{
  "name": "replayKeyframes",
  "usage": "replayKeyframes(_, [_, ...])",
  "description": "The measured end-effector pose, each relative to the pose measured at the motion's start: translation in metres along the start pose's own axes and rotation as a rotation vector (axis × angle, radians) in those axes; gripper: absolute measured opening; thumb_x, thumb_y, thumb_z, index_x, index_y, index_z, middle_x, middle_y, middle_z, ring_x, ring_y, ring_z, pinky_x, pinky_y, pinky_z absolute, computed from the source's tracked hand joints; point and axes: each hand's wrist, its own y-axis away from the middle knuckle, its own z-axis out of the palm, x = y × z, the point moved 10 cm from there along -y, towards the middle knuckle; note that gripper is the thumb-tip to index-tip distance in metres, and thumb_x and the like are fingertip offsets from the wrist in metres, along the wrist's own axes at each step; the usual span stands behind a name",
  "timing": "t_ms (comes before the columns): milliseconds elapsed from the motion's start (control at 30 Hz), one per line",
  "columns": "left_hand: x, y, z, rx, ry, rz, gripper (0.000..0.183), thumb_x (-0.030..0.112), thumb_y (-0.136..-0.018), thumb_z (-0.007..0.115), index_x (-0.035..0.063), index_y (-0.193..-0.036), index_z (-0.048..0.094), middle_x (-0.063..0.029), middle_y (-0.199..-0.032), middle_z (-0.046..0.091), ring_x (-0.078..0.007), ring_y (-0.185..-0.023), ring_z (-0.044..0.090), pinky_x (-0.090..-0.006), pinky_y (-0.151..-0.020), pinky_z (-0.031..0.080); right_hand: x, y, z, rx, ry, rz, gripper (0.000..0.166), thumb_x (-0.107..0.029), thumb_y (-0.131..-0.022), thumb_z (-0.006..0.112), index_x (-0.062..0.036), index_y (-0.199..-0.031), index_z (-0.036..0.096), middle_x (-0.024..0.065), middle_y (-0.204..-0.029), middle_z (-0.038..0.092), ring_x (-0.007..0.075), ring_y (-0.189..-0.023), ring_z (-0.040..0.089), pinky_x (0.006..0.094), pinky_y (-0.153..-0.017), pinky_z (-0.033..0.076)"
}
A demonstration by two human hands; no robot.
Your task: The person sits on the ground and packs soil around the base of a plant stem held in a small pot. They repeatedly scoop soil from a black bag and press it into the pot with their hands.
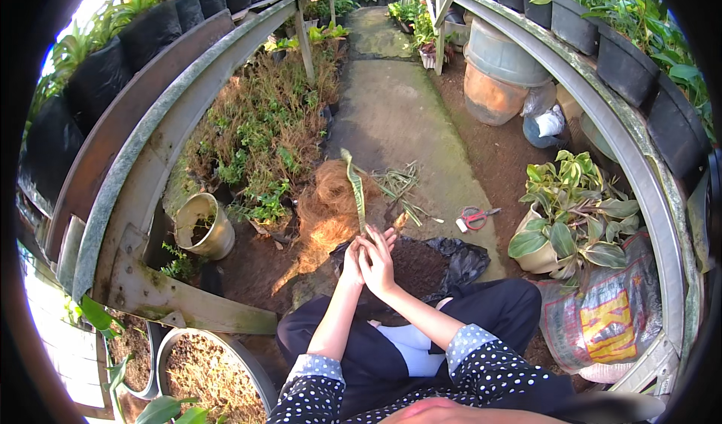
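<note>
Upright above my lap stands a snake plant leaf (355, 190), green with pale edges. Its lower end goes in between my two hands, which press together around it and hide its base. My left hand (352, 263) is on the left side of the leaf. My right hand (377, 259) overlaps it from the right, fingers partly extended. Just beyond and below the hands, dark soil (420, 266) lies on a black plastic bag (468, 260). A heap of brown coconut fibre (333, 198) sits behind the leaf, to its left.
Red-handled scissors (474, 217) and cut leaf strips (397, 184) lie on the concrete path (395, 114). At left stands a pale pot (206, 226). A potted leafy plant (564, 226) and a printed sack (609, 305) are at right. Metal bench frames (598, 114) curve along both sides.
</note>
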Motion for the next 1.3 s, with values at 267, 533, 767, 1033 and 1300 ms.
replayKeyframes(267, [0.006,0.005,-0.065,0.263,-0.018,0.028,0.042,0.027,-0.094,0.037,-0.0023,-0.124,0.042,-0.0237,-0.130,0.043,-0.0342,-0.119,0.044,-0.0415,-0.101,0.035,-0.041,0.001,0.027,-0.201,0.249,-0.537,0.022,-0.015,-0.077,0.061,-0.0035,-0.095,0.067,0.0096,-0.104,0.064,0.0246,-0.109,0.055,0.0450,-0.103,0.032])
replayKeyframes(533, [0.013,0.015,-0.050,0.379,-0.160,-0.013,0.043,0.028,-0.094,0.036,-0.0022,-0.125,0.040,-0.0236,-0.131,0.042,-0.0335,-0.120,0.043,-0.0412,-0.102,0.035,-0.015,0.011,0.027,-0.075,0.266,-0.280,0.023,-0.009,-0.080,0.058,-0.0013,-0.101,0.064,0.0125,-0.113,0.060,0.0281,-0.116,0.050,0.0494,-0.104,0.027])
replayKeyframes(767, [0.002,0.016,-0.043,0.366,-0.186,-0.010,0.044,0.028,-0.094,0.035,-0.0021,-0.126,0.039,-0.0235,-0.132,0.041,-0.0330,-0.121,0.042,-0.0409,-0.102,0.035,-0.042,0.022,0.003,-0.118,0.211,-0.229,0.025,-0.013,-0.079,0.059,-0.0030,-0.101,0.064,0.0128,-0.115,0.059,0.0326,-0.124,0.042,0.0577,-0.106,0.014])
replayKeyframes(1033, [0.002,0.013,-0.033,0.356,-0.198,-0.031,0.045,0.029,-0.095,0.034,-0.0020,-0.127,0.038,-0.0235,-0.132,0.041,-0.0323,-0.122,0.041,-0.0406,-0.102,0.035,-0.037,0.007,0.027,-0.155,0.364,-0.302,0.023,-0.017,-0.081,0.061,-0.0057,-0.100,0.065,0.0114,-0.128,0.051,0.0328,-0.127,0.037,0.0603,-0.103,0.020])
replayKeyframes(1300, [0.014,0.023,-0.030,0.400,-0.282,-0.054,0.046,0.030,-0.095,0.033,-0.0019,-0.128,0.037,-0.0234,-0.133,0.040,-0.0316,-0.123,0.040,-0.0403,-0.102,0.034,-0.007,0.011,0.020,0.006,0.195,-0.048,0.028,-0.013,-0.086,0.052,-0.0040,-0.112,0.059,0.0125,-0.132,0.046,0.0345,-0.130,0.031,0.0523,-0.107,0.020])
